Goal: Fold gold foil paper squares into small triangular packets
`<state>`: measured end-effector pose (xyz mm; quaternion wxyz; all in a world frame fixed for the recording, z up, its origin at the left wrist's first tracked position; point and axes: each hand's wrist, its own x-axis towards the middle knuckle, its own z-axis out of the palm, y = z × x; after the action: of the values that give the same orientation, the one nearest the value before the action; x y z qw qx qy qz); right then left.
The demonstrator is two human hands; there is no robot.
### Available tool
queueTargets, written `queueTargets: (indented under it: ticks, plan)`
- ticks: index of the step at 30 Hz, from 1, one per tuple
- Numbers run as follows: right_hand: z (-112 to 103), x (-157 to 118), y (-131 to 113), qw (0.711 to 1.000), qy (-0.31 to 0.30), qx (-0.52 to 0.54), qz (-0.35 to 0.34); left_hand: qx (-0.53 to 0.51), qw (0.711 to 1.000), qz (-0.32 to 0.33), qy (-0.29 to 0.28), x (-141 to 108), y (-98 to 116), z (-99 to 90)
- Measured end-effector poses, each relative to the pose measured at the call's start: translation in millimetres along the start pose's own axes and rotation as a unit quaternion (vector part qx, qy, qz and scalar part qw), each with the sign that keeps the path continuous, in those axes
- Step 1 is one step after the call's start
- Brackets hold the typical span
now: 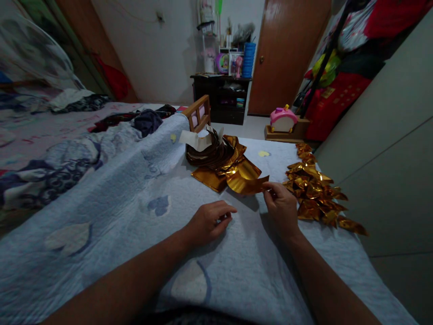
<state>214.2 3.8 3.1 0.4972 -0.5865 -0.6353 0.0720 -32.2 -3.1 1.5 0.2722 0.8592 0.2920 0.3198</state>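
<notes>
Between the thumb and fingers of my right hand (281, 208) is the corner of a gold foil paper sheet (248, 180), which curves up off the pile. Behind it lies a fanned stack of gold foil paper (211, 151), with pale backs curling up at the far side. My left hand (211, 220) rests over the quilt, holding nothing, its fingers loosely bent with a gap between thumb and index finger. To the right of my right hand is a heap of folded gold foil pieces (313, 189).
A pale blue quilt (135, 234) with heart shapes covers the bed, rising in a ridge at left. Rumpled bedding (84, 144) lies beyond. A white cabinet (389, 171) borders the right edge. At the back stand a dark shelf (219, 99) and a pink toy (283, 121).
</notes>
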Motion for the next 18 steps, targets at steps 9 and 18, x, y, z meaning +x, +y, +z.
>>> queueTargets:
  ticks: [9, 18]
  plan:
    - [-15, -6, -12, 0.989, 0.017, 0.134, 0.057, -0.208, 0.959, -0.193, 0.02, 6, 4, -5.8]
    - [-21, -11, -23, 0.976, -0.022, 0.203, 0.077, -0.358, 0.882, -0.3, 0.056, 7, -8, 2.5]
